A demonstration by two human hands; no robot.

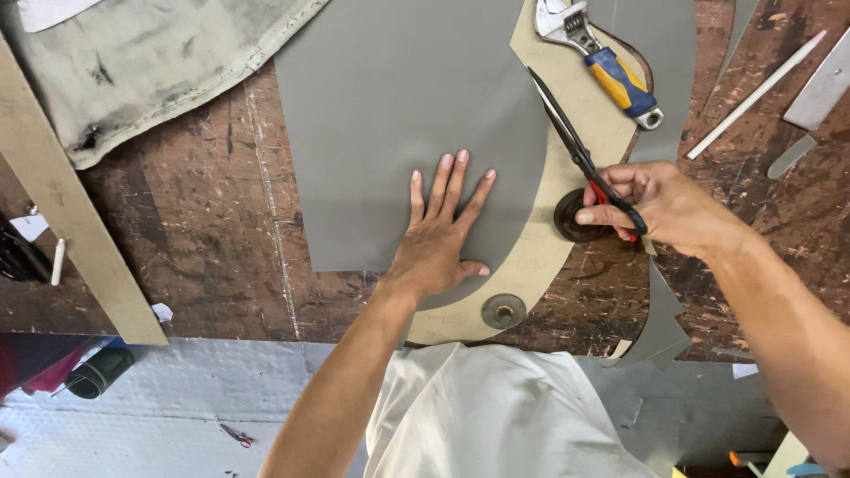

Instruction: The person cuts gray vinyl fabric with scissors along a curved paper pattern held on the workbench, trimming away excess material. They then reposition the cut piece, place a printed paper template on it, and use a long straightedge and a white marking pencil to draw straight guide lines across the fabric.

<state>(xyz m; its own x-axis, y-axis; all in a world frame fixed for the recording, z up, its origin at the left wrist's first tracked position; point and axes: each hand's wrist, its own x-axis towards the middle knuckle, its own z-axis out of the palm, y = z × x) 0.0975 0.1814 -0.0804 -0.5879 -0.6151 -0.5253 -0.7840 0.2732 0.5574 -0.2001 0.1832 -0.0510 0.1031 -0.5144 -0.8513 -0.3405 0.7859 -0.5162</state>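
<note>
My left hand (440,237) lies flat, fingers spread, on a large grey sheet of material (398,115) on the worn wooden table. A curved tan cardboard template (549,239) rests along the sheet's right edge. My right hand (660,205) grips black scissors (571,142) with red-lined handles, blades pointing up and left along the template's edge. A dark round metal weight (571,221) sits on the template just beside my right hand's fingers. Another round weight (503,311) sits at the template's lower end.
An adjustable wrench (602,57) with a blue-and-yellow handle lies on the template's top. A white rod (753,96) and metal ruler (819,88) lie at the upper right. Dirty canvas cloth (133,62) covers the upper left; a wooden strip (71,221) runs diagonally.
</note>
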